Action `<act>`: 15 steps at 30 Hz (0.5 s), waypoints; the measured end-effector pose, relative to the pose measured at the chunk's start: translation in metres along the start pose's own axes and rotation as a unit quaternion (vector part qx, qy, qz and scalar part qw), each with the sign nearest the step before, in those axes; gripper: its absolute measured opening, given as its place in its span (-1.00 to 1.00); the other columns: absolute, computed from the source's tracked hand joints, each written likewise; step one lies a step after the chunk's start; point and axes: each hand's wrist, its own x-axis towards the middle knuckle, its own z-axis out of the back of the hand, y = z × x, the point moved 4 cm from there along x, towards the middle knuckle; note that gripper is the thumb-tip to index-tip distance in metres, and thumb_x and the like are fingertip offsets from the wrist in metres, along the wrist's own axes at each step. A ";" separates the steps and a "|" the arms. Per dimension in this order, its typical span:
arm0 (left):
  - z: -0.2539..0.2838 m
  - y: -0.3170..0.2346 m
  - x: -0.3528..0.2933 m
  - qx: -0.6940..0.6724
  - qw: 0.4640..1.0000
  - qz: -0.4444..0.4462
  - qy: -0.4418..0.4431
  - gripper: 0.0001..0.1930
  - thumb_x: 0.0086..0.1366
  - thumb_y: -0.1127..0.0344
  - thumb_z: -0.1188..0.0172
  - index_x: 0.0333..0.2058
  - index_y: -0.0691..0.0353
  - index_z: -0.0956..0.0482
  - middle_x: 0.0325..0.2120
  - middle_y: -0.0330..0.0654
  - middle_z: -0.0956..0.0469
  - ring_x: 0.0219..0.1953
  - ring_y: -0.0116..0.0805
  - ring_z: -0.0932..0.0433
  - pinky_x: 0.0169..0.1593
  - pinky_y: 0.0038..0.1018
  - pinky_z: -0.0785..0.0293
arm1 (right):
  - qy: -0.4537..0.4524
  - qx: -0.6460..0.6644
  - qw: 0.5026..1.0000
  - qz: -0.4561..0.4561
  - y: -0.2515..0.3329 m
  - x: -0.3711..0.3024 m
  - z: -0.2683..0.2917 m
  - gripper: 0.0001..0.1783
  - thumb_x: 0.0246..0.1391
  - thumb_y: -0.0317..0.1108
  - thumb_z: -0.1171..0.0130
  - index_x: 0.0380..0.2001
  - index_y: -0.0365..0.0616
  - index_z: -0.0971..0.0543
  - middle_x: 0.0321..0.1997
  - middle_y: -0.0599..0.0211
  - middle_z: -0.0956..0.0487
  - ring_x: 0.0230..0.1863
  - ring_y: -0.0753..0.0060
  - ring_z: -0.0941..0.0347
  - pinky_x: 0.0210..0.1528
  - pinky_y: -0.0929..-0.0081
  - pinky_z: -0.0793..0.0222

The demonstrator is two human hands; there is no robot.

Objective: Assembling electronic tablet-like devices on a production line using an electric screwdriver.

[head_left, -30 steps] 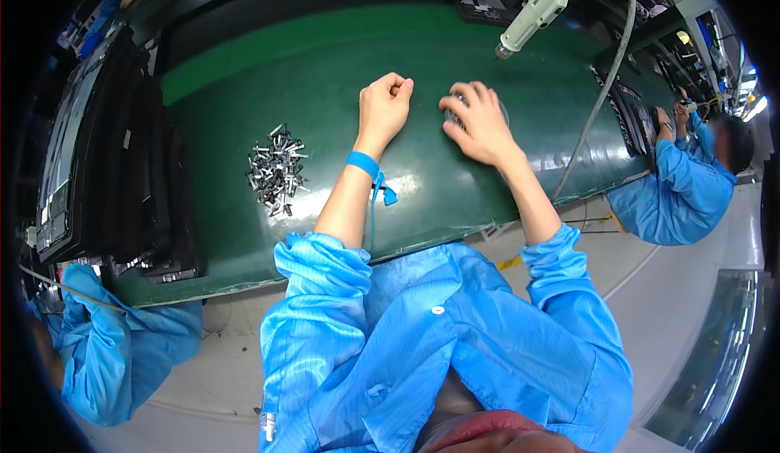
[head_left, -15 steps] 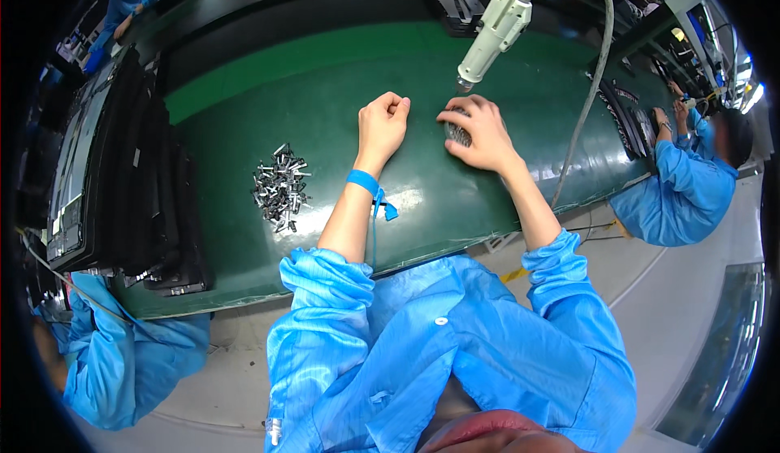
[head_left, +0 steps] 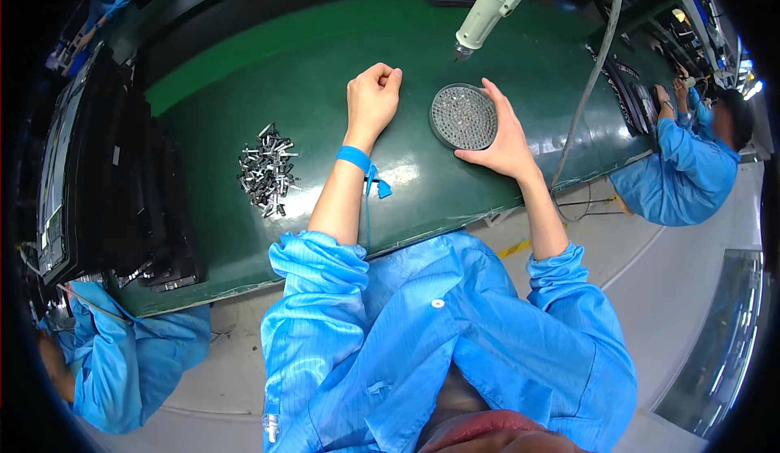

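Note:
My right hand (head_left: 510,141) curves round the right side of a round, grey tray full of small holes (head_left: 464,117), with thumb and fingers on its dark rim. The tray's face is turned up, and tiny bright bits show in some holes. To the left, my left hand (head_left: 373,104) is closed in a fist over the green table; anything inside it is hidden. A blue strap (head_left: 355,157) circles the left wrist. Beyond the tray hangs a whitish electric screwdriver (head_left: 491,10), its tip apart from both hands. A pile of small black and silver parts (head_left: 268,170) lies left of my left forearm.
Black panels (head_left: 106,177) stand stacked at the left end of the green table (head_left: 325,63). A grey cable (head_left: 597,71) runs down on the right. Curved black parts (head_left: 621,99) lie near a co-worker in blue (head_left: 691,160). Another blue-clad person (head_left: 134,355) is at lower left.
My right hand no longer covers the round tray from above and now holds it by its right side, baring its face. The left fist stays closed. The whole view has shifted slightly.

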 end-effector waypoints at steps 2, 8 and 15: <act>0.001 0.003 -0.001 -0.015 1.000 0.009 -0.005 -0.78 0.21 0.27 -0.17 -0.50 0.32 -0.55 -0.70 -0.12 -0.51 -0.64 -0.28 -0.47 -0.47 -0.39 -0.38 | -0.003 -0.003 1.000 0.007 0.008 0.003 0.007 0.24 -0.56 -0.22 -0.52 0.31 -0.05 -0.11 0.24 0.06 -0.27 0.28 0.03 -0.19 0.30 0.21 -0.16; 0.004 0.005 -0.002 -0.008 1.000 0.000 -0.006 -0.78 0.21 0.27 -0.17 -0.49 0.32 -0.56 -0.70 -0.12 -0.52 -0.64 -0.29 -0.47 -0.47 -0.40 -0.38 | 0.027 -0.187 0.977 0.095 0.046 0.008 0.027 0.19 -0.63 -0.33 -0.42 0.28 0.07 -0.17 0.17 0.13 -0.30 0.19 -0.01 -0.24 0.17 0.18 -0.31; 0.002 0.003 -0.001 -0.009 1.000 0.001 -0.005 -0.79 0.21 0.27 -0.17 -0.49 0.32 -0.57 -0.68 -0.10 -0.53 -0.62 -0.25 -0.50 -0.45 -0.40 -0.40 | 0.010 -0.185 0.979 0.080 0.041 0.004 0.029 0.18 -0.62 -0.31 -0.40 0.28 -0.01 -0.17 0.18 0.07 -0.32 0.18 -0.03 -0.28 0.19 0.17 -0.30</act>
